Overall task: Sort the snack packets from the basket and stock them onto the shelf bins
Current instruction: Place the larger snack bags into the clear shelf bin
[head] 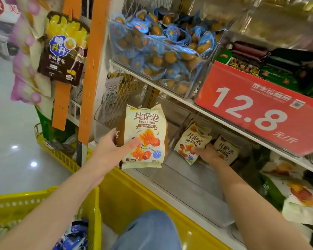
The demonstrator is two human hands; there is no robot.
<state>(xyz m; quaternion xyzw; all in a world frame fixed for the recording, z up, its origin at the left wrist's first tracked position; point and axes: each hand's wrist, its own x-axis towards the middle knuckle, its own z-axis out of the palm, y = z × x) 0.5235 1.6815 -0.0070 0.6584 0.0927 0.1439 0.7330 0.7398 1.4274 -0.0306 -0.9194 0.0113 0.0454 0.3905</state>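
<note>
The shelf point(188, 103) runs from 10 o'clock to 4 o'clock across the view; under it sits the clear bin point(179, 177), and the yellow basket point(25, 202) is at 8 o'clock, near the person's knee. The held packet point(145, 123) stands upright, long axis 12 to 6, just outside the bin's left wall; the bin's open floor lies at its 4 o'clock, so the move is probably a short carry right and down. The left hand point(108, 148) pinches it from 9 o'clock, thumb on the printed face, fingers behind. The right hand point(208, 154) is nearer, inside the bin among the stocked packets point(193, 141); its thumb rests on one; whether the hidden fingers grip, I cannot tell.
</note>
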